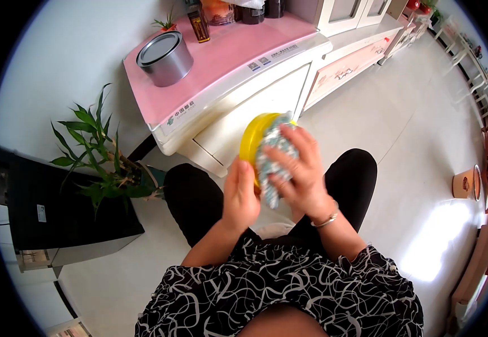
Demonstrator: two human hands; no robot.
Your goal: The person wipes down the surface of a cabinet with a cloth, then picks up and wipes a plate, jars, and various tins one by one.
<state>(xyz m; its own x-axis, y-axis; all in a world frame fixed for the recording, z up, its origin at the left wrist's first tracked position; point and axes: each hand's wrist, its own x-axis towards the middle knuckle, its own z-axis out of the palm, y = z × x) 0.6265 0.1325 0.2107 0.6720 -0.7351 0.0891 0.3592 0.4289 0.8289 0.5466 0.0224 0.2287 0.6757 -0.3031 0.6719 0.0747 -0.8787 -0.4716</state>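
Above my lap, my left hand (242, 194) grips a round yellow thing (250, 140) by its lower side. It has a smooth curved wall, like a lid or shallow tub, and is tilted on edge. My right hand (297, 171) presses a crumpled grey-green and white cloth (277, 151) against its right face. The fingers of this hand are bent over the cloth and slightly blurred. Most of the yellow thing's right face is hidden by the cloth. A bracelet circles my right wrist. On the pink tabletop ahead stands a silver round tin (165, 59).
The pink-topped white cabinet (227, 62) stands close before my knees, with a dark small box (199, 25) and a small potted plant (167, 23) on it. A leafy plant (95, 135) and a black-topped unit (58, 208) are at left. A bucket (464, 184) sits on the floor at right.
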